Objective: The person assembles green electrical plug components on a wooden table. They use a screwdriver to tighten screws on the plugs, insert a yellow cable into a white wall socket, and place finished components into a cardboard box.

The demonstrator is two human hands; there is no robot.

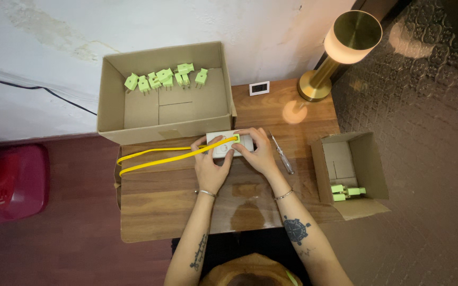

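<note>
Both hands clamped on the white socket block (229, 144) at the table's far edge, just before the big carton (113, 119). Block runs left-right: my left hand (211, 165) takes the near-left end, my right hand (259, 152) the right. Yellow cable (155, 156) trails left from the green plug (235, 139).

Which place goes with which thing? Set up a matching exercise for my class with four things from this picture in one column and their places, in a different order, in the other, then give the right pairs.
Things
1. loose light-green plastic plugs
2. slim clear-handled screwdriver
3. brass table lamp with a glowing white shade
4. white rectangular socket block

Places
A. far right corner of the wooden table
B. under the left hand and right hand
C. inside the large open cardboard box
D. flat on the table, just right of the right hand

Pairs: 1-C, 2-D, 3-A, 4-B
</note>
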